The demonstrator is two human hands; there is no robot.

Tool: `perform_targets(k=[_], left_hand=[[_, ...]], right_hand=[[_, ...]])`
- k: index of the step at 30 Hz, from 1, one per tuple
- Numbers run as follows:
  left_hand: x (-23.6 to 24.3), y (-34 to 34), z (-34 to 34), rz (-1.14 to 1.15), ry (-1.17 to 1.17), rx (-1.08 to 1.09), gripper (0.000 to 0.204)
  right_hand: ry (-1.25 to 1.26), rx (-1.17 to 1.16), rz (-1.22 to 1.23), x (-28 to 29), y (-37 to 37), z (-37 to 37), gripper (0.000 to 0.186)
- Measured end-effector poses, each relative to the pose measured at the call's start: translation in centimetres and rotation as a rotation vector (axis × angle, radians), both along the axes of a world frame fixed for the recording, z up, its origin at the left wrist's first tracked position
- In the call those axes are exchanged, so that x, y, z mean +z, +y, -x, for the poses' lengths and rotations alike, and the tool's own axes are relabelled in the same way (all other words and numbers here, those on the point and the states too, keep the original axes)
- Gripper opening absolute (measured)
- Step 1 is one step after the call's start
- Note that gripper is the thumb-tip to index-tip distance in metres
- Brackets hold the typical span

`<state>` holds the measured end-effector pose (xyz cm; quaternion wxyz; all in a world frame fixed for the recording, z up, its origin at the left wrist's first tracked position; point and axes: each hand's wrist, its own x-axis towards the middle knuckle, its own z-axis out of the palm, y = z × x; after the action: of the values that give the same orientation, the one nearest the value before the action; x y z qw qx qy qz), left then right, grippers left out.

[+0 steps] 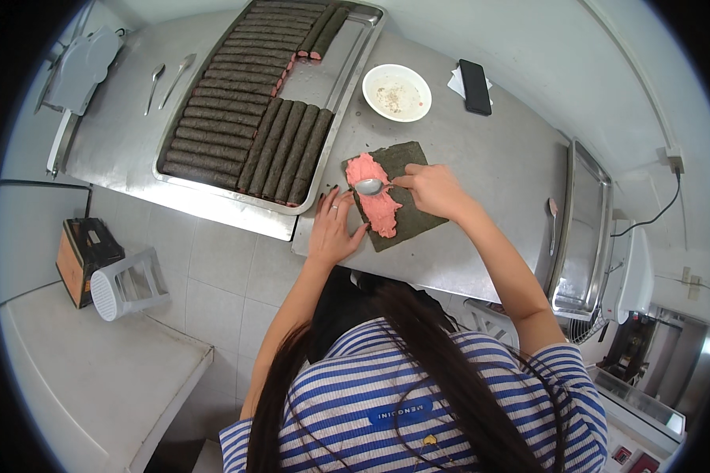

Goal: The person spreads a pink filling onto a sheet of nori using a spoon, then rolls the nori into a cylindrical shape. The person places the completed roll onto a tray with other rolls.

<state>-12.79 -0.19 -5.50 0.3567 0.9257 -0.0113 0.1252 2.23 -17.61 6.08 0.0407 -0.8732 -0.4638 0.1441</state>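
A dark seaweed sheet point(416, 222) lies on the steel table with a long mound of pink paste point(380, 211) along its left part. My right hand point(432, 189) holds a metal spoon point(368, 187), its bowl resting on the paste. My left hand point(333, 227) is at the sheet's left edge, fingers spread and fingertips touching or beside it. A large steel tray point(341, 45) to the left holds several rows of dark seaweed rolls point(272, 146), some with pink ends showing.
A white bowl point(397, 93) with residue and a black phone point(474, 86) on paper sit behind the sheet. Another spoon point(553, 225) and an empty steel tray point(580, 229) are at right. Two utensils point(155, 88) lie far left. A plastic stool point(128, 284) stands on the floor.
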Motion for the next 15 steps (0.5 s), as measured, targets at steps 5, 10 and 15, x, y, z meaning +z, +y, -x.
perform_targets(k=[5,10,15], left_hand=[[-0.1,-0.1,0.0,-0.018,-0.008,0.007,0.058],[0.0,0.0,0.0,-0.014,-0.014,0.011,0.059],[-0.2,0.0,0.0,-0.003,-0.04,0.006,0.059]], right_hand=[[-0.034,0.007,-0.003,0.1,-0.1,1.0,0.036],[0.001,0.019,0.065,0.3,-1.7,3.6,0.032],[0.015,-0.01,0.1,0.8,-2.6,5.0,0.034]])
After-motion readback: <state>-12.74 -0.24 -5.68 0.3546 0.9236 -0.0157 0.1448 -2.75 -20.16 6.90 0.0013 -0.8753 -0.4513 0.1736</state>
